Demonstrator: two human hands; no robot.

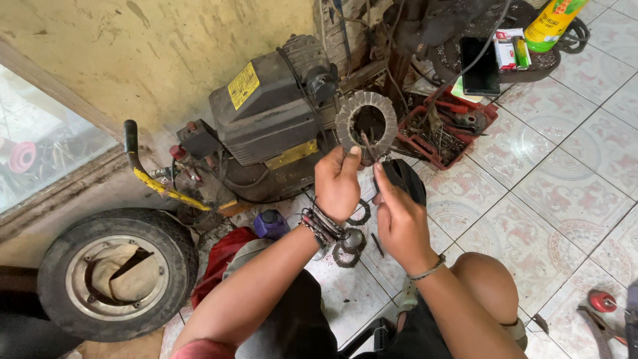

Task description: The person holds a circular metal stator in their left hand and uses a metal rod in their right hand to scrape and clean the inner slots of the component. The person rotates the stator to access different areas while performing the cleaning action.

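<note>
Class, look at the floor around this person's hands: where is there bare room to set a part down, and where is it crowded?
Bare tiled floor lies right of the right hand, between the red tray and the knee. It is crowded below the left hand, around the compressor and tyre.

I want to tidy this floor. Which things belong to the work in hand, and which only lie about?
In hand:
left hand
right hand
toothed ring
thin tool

Lying about:
tyre
compressor
red tray
phone
green bottle
purple bottle
</note>
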